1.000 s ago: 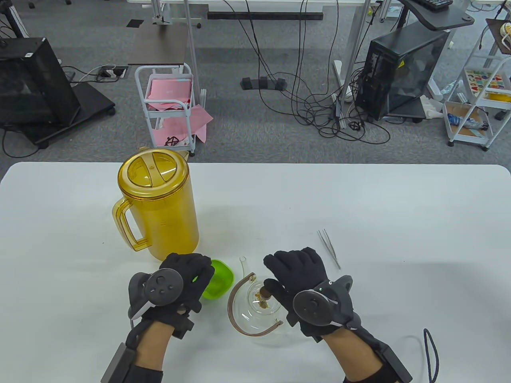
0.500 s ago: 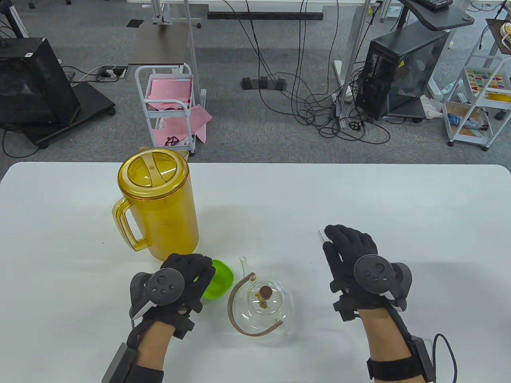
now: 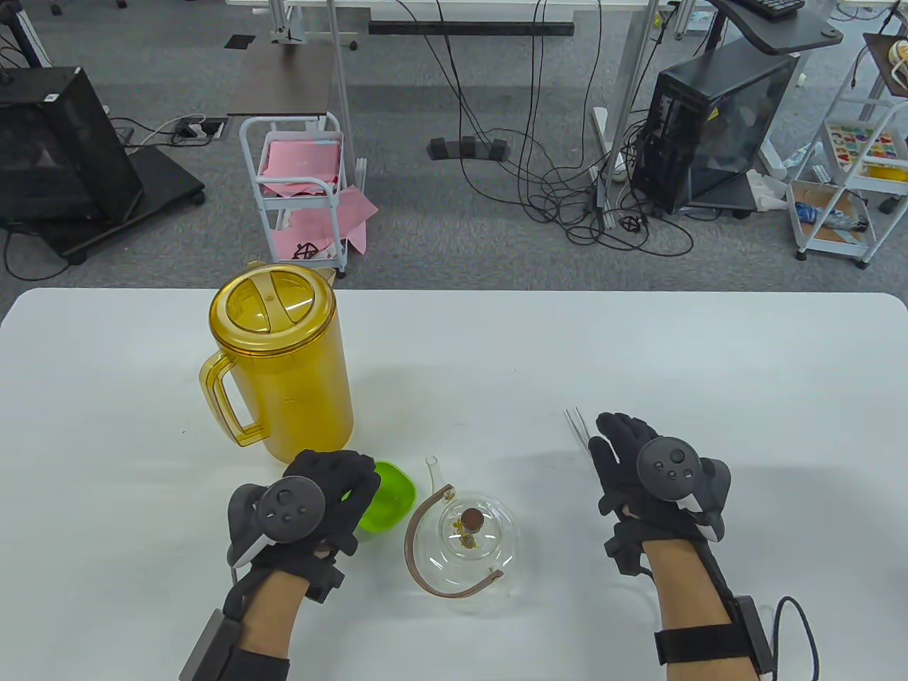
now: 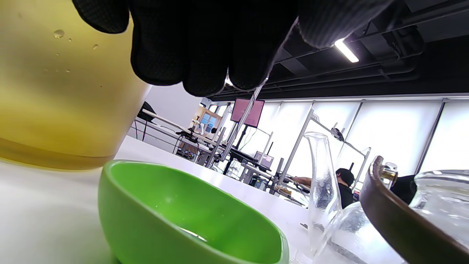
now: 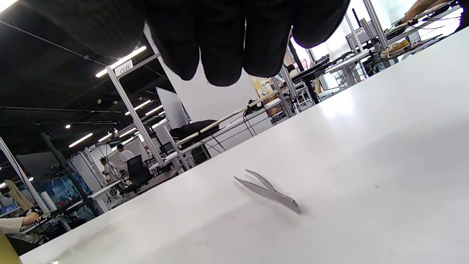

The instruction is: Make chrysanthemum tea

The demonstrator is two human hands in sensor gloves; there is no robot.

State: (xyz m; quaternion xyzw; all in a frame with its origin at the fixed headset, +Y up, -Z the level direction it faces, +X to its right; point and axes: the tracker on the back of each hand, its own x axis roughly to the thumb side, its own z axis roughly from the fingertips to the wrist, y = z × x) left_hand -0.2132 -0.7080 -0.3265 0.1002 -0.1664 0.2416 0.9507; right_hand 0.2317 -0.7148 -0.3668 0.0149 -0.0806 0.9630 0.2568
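Inside the glass teapot (image 3: 464, 543), lid on, lie a few yellow flowers, so that step looks done; no water shows in it, and pouring from the yellow pitcher (image 3: 282, 369) behind it seems left. The left hand (image 3: 323, 500) rests over the green bowl (image 3: 383, 496), fingers relaxed. The right hand (image 3: 638, 472) hovers empty, fingers loose, above the tweezers (image 5: 269, 191) right of the teapot.

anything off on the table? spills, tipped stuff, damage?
Nothing stands out. The yellow pitcher and lidded glass teapot stand upright, the green bowl sits level, the tweezers lie flat on the white table. No spill shows.
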